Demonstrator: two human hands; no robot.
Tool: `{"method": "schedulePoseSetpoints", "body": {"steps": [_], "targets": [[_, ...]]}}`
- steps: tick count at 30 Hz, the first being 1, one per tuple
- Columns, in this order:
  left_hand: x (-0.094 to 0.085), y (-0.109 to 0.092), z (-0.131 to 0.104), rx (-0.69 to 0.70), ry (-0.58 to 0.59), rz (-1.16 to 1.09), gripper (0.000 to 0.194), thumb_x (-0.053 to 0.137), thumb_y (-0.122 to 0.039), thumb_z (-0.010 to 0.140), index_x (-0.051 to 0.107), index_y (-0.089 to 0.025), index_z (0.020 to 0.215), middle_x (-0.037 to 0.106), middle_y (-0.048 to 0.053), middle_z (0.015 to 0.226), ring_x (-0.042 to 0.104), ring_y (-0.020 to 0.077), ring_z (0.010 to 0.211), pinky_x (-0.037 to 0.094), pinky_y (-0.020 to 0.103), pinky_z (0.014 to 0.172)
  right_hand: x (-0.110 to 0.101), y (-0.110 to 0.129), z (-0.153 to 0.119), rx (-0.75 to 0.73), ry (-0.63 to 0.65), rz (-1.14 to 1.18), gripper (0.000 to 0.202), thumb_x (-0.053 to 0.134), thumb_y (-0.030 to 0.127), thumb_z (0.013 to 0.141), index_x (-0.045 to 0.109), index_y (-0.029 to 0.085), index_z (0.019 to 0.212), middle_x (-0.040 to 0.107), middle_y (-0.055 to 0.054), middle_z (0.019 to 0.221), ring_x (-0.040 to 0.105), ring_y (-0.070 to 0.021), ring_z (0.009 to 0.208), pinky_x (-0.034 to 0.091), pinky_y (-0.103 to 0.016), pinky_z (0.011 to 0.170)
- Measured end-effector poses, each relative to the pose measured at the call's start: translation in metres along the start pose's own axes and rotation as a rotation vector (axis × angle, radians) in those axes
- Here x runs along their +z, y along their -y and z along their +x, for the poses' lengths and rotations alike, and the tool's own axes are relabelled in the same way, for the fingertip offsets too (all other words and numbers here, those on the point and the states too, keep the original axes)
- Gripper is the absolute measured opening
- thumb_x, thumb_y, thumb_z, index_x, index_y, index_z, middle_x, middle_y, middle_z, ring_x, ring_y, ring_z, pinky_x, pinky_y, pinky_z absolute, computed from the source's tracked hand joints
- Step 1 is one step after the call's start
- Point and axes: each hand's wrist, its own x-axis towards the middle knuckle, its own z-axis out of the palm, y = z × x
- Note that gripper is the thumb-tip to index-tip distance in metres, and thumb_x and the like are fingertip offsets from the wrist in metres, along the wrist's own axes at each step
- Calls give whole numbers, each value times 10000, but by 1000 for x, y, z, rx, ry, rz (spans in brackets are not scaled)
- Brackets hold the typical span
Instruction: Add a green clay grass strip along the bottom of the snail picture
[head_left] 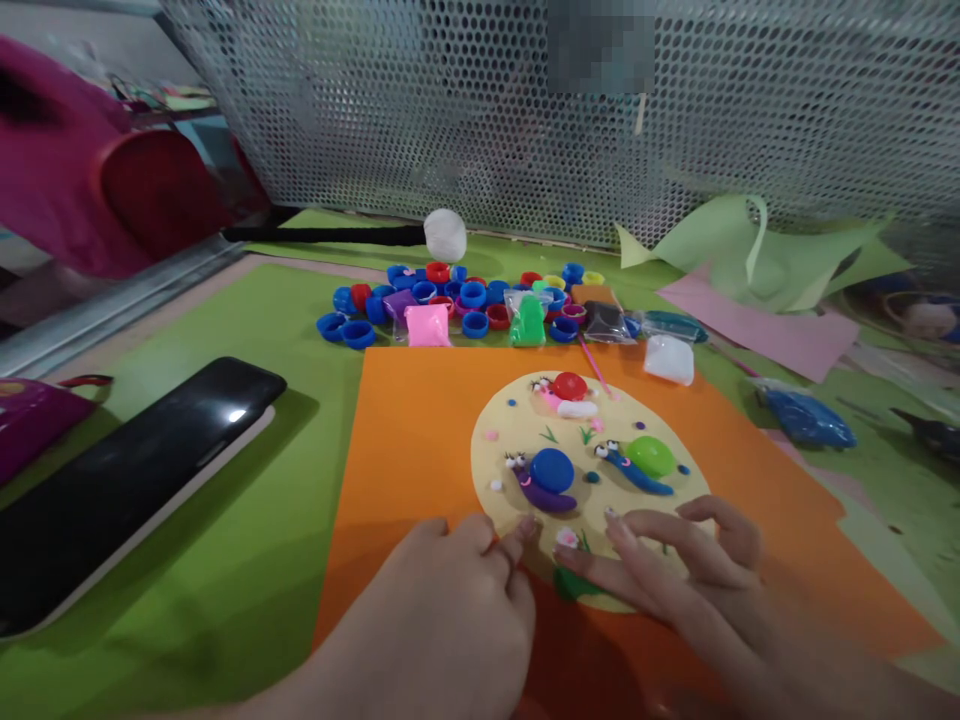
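A pale yellow paper disc (pixel 499 425) lies on an orange sheet (pixel 409 440). Clay snails decorate it: one purple with a blue cap (pixel 552 470) as shell, one blue with a green shell (pixel 649 456), one pink and white with a red cap (pixel 570 386). My left hand (pixel 465 600) rests at the disc's lower left, fingers curled, one fingertip on the disc; anything inside them is hidden. Over the lower right is my right hand (pixel 690 560), its fingers apart. One of its fingertips touches a small pink-white clay flower (pixel 567 538), above a green clay patch (pixel 577 583).
Several bottle caps (pixel 473 294) cluster behind the sheet, with bags of pink clay (pixel 427 325), green clay (pixel 528 320) and white clay (pixel 669 358). A black phone (pixel 150 480) lies left. Blue clay (pixel 810 415) and paper scraps (pixel 765 310) are right. A perforated metal panel (pixel 450 110) stands behind.
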Motion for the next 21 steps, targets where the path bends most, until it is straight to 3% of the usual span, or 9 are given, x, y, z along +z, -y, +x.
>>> {"method": "schedulePoseSetpoints", "body": {"steps": [3,6,9,12,15,18,21], "targets": [[0,1,0,4,2,-10,159,581,-222,775,708,-179,859,729,60,894,596,198,674,345,296,457,2,4,2,-43,-13,-17,356,215,214,972,509,110,1142,667,-70,892,573,-211,844,473,-340,698],[0,2,2,7,17,-27,201,574,-266,784,707,-171,901,724,86,903,594,204,683,333,298,454,0,4,-1,-45,100,31,346,279,243,943,476,134,1206,664,-56,919,582,-208,876,485,-331,736],[-1,1,3,8,42,-33,328,640,-427,730,708,-150,893,718,109,902,588,222,691,329,305,455,-1,3,-5,-12,105,26,448,298,259,912,350,118,1334,668,-67,963,580,-234,962,491,-351,773],[-3,-1,2,-4,46,-27,258,628,-350,742,707,-154,890,717,95,888,583,216,688,323,305,457,-2,3,-3,-11,89,2,518,249,256,928,207,58,1405,684,-82,969,604,-234,929,506,-344,719],[-5,-2,1,-7,61,-31,233,576,-313,790,707,-153,898,707,82,760,577,214,675,309,302,450,-2,6,0,-30,139,8,472,265,247,940,272,84,1382,687,-65,980,607,-226,906,505,-354,737],[-7,-1,3,20,74,-41,296,639,-427,747,710,-154,833,695,75,724,567,217,660,293,306,443,-2,6,-1,-43,198,37,438,321,326,939,382,98,1307,674,-68,1018,582,-229,960,495,-364,799],[-7,0,4,27,93,-42,356,687,-491,692,708,-152,800,693,79,733,567,221,662,287,305,440,-3,5,-5,-53,233,29,432,315,350,939,398,108,1288,657,-53,1064,550,-224,1026,485,-356,836]]}}
